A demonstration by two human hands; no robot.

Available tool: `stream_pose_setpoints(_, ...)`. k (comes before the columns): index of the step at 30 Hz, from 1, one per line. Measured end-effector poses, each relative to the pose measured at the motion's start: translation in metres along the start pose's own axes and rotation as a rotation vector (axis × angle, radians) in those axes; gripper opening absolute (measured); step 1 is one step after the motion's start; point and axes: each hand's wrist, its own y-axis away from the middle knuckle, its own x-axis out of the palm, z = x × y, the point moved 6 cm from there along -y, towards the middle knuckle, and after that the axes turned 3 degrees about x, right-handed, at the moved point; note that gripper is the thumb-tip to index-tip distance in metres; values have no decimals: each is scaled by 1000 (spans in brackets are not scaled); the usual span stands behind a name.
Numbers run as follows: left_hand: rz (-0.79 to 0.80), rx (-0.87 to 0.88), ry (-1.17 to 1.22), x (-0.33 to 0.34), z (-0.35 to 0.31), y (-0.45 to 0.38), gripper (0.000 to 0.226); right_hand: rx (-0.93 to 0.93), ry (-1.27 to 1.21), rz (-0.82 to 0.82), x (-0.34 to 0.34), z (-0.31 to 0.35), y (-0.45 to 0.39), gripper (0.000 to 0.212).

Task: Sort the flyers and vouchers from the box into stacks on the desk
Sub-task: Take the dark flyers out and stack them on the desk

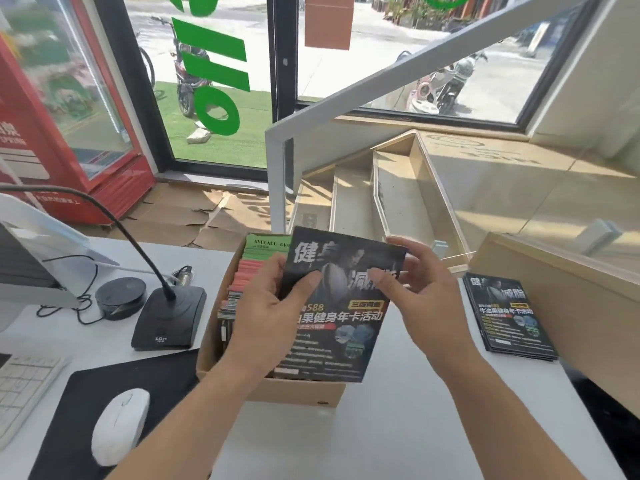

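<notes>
At frame centre, above the open cardboard box (pixel 270 389), my left hand (pixel 273 317) and right hand (pixel 426 299) both grip a glossy black flyer (pixel 337 306), seemingly bound next for the matching black stack (pixel 509 317) on the white bench (pixel 415 427) at right.

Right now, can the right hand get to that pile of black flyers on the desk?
Probably yes. The right hand is beside the stack of black flyers, with only bare desk between them. It is helping hold a flyer, though, so it must let go first.
</notes>
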Motion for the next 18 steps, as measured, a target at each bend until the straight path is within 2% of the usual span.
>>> stream_pose_setpoints(2,-28,-105,156,24,13,3,11,189,-140,15,-8,-27,3,35)
stream_pose_setpoints(4,-15,-173,211,53,25,4,12,282,-243,0,-19,-47,7,23)
stream_pose_setpoints(8,73,-202,105,107,52,-1,13,233,-235,-131,-61,-74,7,11)
stream_pose_setpoints(11,176,-200,37,140,77,-6,16,164,-156,-163,-96,-87,8,19)
stream_pose_setpoints(14,268,-214,-72,166,102,2,17,179,-52,-197,-129,-108,12,26)
stream_pose_setpoints(18,230,-261,-44,187,125,18,18,258,-23,-186,-155,-144,16,7)
